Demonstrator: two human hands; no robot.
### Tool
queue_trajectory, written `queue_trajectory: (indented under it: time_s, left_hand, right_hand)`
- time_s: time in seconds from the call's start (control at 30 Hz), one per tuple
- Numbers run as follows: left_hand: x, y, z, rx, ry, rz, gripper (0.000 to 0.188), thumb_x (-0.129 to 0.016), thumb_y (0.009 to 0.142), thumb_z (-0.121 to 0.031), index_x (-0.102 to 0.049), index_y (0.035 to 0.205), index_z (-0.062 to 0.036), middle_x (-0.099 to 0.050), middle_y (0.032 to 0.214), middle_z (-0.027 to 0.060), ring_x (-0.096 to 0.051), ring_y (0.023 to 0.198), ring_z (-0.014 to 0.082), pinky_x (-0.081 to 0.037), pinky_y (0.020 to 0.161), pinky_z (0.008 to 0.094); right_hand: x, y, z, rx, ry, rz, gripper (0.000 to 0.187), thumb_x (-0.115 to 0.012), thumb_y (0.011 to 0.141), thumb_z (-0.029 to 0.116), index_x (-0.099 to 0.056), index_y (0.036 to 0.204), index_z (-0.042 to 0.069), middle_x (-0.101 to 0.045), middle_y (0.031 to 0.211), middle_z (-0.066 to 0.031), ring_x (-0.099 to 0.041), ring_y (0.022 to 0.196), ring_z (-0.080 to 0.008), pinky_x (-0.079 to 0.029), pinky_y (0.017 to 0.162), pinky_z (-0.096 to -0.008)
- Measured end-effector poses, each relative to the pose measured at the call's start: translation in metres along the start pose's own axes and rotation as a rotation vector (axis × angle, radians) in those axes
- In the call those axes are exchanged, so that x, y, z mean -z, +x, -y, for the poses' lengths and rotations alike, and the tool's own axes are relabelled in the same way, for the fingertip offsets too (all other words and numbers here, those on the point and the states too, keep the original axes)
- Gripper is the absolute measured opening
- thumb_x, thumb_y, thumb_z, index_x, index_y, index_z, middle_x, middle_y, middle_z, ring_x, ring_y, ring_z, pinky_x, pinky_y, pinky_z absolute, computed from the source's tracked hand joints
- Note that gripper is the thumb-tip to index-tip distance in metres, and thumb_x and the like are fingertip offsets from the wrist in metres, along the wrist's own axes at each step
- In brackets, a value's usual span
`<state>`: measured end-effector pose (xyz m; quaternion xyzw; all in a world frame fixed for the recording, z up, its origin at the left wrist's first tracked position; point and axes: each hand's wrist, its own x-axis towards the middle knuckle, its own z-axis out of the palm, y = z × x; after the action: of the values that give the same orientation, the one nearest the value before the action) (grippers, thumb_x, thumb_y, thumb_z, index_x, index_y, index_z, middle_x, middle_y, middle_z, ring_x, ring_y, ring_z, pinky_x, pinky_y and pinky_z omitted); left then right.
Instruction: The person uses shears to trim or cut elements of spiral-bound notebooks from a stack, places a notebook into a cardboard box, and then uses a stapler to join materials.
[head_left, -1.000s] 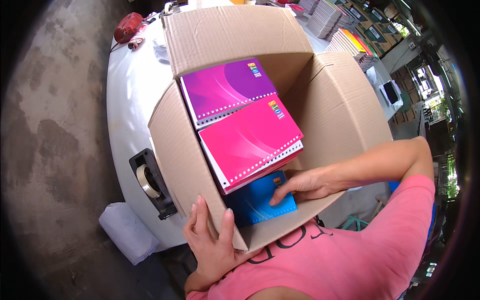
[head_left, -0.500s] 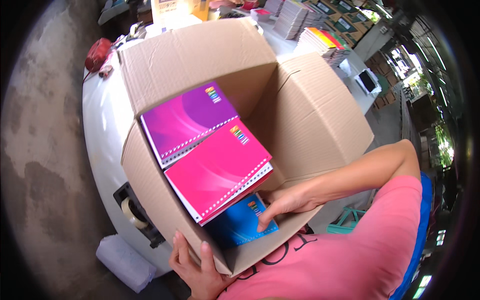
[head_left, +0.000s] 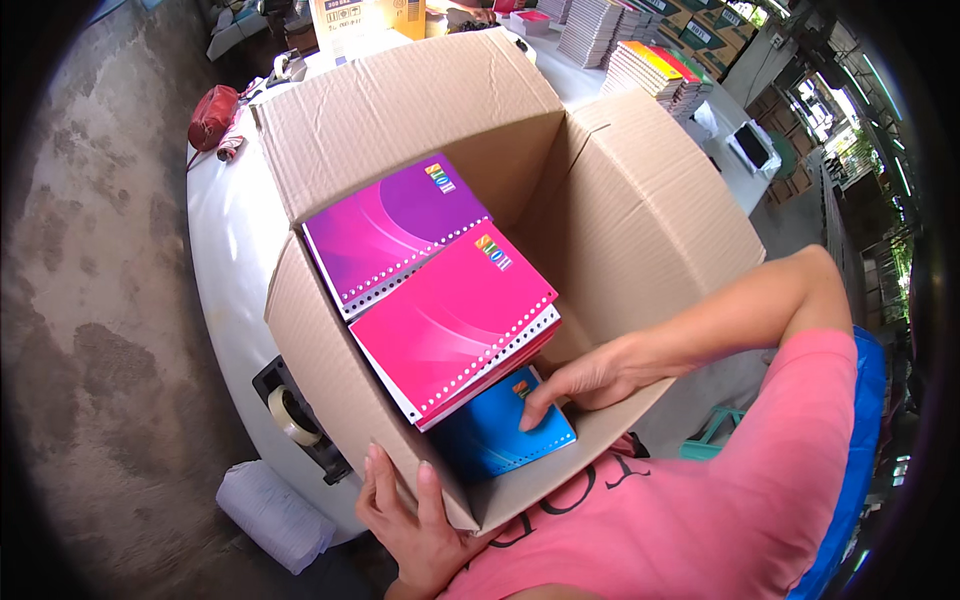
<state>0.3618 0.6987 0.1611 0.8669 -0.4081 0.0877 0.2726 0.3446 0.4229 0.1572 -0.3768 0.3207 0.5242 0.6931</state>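
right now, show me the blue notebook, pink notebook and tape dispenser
Blue notebook [head_left: 498,434], head view: front cover.
Pink notebook [head_left: 450,322], head view: middle of front cover.
Tape dispenser [head_left: 293,417], head view: tape roll.

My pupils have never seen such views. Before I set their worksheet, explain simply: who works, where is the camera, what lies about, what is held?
No machine here: a person works bare-handed. A fisheye camera on the person's head looks down, so straight edges curve. Inside an open cardboard box lie a purple notebook, a pink notebook and a blue notebook. A tape dispenser sits left of the box on a white table; stacked books stand farther back. The left hand touches the box's near corner. The right hand reaches inside, thumb on the blue notebook; hidden fingers leave its grip unclear.
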Motion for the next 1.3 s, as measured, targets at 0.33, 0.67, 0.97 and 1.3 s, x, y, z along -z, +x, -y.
queue_trajectory:
  time_s: [0.33,0.67,0.97,1.3]
  left_hand:
    - [0.003,0.002,-0.003,-0.006,0.015,0.034,0.109,-0.070,0.064,-0.066,-0.024,0.143,-0.0072,-0.025,0.139,0.0358,-0.035,0.123,0.0466,-0.033,0.093,0.0533]
    - [0.006,0.003,-0.003,0.019,0.029,0.027,0.108,-0.070,0.063,-0.067,-0.025,0.143,-0.0109,-0.031,0.137,0.0343,-0.038,0.123,0.0430,-0.034,0.090,0.0489]
    - [0.004,-0.002,0.009,0.016,0.049,-0.016,0.108,-0.073,0.058,-0.068,-0.031,0.142,-0.0156,-0.034,0.137,0.0311,-0.045,0.113,0.0405,-0.037,0.085,0.0480]
    - [0.029,0.012,-0.025,0.169,-0.024,0.110,0.107,-0.070,0.061,-0.067,-0.034,0.139,-0.0034,-0.033,0.140,0.0277,-0.033,0.128,0.0451,-0.027,0.103,0.0529]
  right_hand:
    - [0.021,0.025,-0.009,0.188,-0.003,-0.010,0.071,-0.079,0.066,0.015,-0.047,0.128,0.010,-0.055,0.124,-0.0082,-0.047,0.116,-0.0233,-0.034,0.103,-0.0381]
    - [0.006,-0.075,0.000,0.251,-0.187,-0.244,0.066,-0.075,0.063,0.020,-0.048,0.120,0.000,-0.058,0.109,-0.0117,-0.053,0.102,-0.0202,-0.038,0.093,-0.0316]
    - [-0.013,-0.171,-0.050,0.828,-0.057,-0.503,0.105,-0.078,0.042,0.017,-0.033,0.135,-0.005,-0.051,0.125,-0.0175,-0.049,0.118,-0.0269,-0.036,0.102,-0.0362]
    - [0.128,-0.196,-0.209,1.753,0.471,-0.244,0.085,-0.066,0.060,0.024,-0.036,0.135,-0.004,-0.047,0.131,-0.0240,-0.050,0.116,-0.0398,-0.041,0.093,-0.0560]
